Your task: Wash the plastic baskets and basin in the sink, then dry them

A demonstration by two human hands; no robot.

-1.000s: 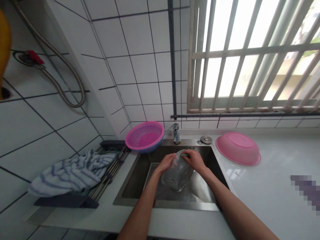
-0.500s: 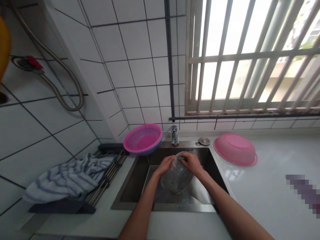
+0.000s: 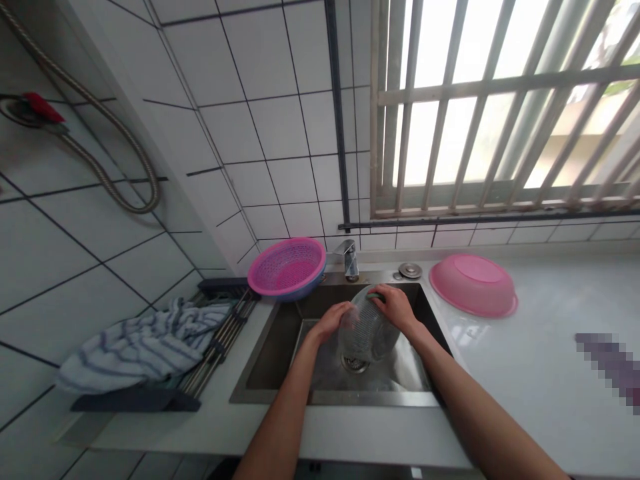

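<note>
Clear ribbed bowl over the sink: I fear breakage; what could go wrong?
The clear ribbed bowl hangs tilted above the steel sink, held only by the left hand and right hand; if wet, it might slip and strike the basin. Swinging it up could knock the metal tap behind.

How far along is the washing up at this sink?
Looks done: a pink basin lies upside down on the counter, and a pink colander sits by the tap. In hand: the left hand holds a glass bowl in the sink while the right hand presses a green sponge to its rim. Left: probably rinsing it.
</note>
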